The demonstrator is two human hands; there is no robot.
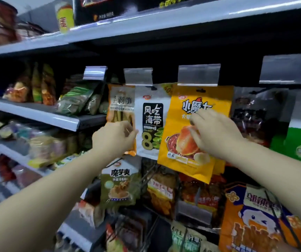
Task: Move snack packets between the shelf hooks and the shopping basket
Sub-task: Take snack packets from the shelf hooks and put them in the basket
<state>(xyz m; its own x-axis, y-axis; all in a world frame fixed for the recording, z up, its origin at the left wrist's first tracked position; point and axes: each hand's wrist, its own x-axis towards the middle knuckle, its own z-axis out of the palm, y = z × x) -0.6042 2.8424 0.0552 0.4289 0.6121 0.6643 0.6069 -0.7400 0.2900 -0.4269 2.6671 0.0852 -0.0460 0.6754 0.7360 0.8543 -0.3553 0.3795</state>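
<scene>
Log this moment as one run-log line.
left hand: pinches orange-trimmed packet | right hand: fingers on yellow packet, grip unclear | both packets at hooks | basket: not in view

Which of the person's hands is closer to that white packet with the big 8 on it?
Left. The left hand pinches the orange packet right at the white packet's left edge. The right hand lies on the yellow packet, further right.

A yellow can (64, 17) is standing on the top shelf (164, 20). Clear price-tag holders (198, 74) are hanging above.
</scene>
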